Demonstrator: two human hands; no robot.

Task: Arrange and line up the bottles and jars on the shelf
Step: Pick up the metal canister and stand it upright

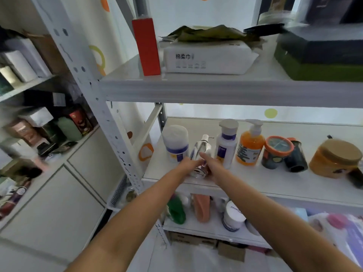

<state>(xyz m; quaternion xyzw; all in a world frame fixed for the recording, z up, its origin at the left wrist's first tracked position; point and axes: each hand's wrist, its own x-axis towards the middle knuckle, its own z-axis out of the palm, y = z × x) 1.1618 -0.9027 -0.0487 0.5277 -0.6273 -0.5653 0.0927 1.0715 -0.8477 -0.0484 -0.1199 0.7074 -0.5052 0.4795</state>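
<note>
Head view: the middle shelf (255, 185) carries a row running left to right: white bottle (175, 142), blue-banded bottle (226, 142), orange pump bottle (250, 146), orange-lidded jar (278, 152), amber jar (335, 160). The clear pump bottle (203, 148) stands tilted at the near edge, between the first two. The left hand (189, 163) and right hand (212, 167) both grasp its lower body. Recommended: set it upright, push it far into the gap and align its base with both neighbours without knocking them.

Wall: we see a white wall (196, 12) with orange and green round shapes behind the rack.
Rack: a white metal shelf rack (110, 122) with punched uprights.
Left side: a second shelf unit (25, 85) above pale panels (49, 203) with grey seams.
Light: soft and even, we find.
</note>
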